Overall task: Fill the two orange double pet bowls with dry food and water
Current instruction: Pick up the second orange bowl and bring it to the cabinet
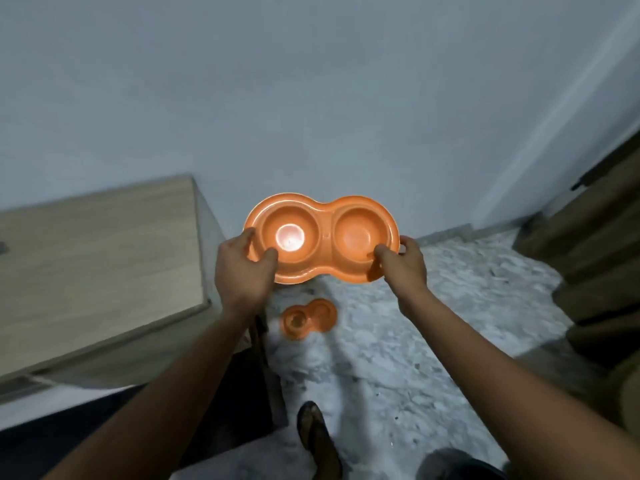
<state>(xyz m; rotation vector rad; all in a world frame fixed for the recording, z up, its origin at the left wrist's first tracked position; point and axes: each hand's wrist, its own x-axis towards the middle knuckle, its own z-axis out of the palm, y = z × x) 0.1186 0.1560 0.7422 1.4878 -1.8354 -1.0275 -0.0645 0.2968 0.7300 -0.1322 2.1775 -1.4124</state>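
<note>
We see a plain pale grey-white painted wall (311,91) filling the far half of the scene. On our left stands a light wood-grain cabinet with a flat top (93,258), its far edge against the wall. Below, a white and grey speckled marble floor (433,306) runs from the foot of the wall toward us. On our right, a brown wooden panelled door (595,258) leans into view, blurred. Near us, at the bottom centre, a dark sandal on a foot (317,441) rests on the floor. Dark cloth (228,403) lies just left of it, beside the cabinet's near corner.
</note>
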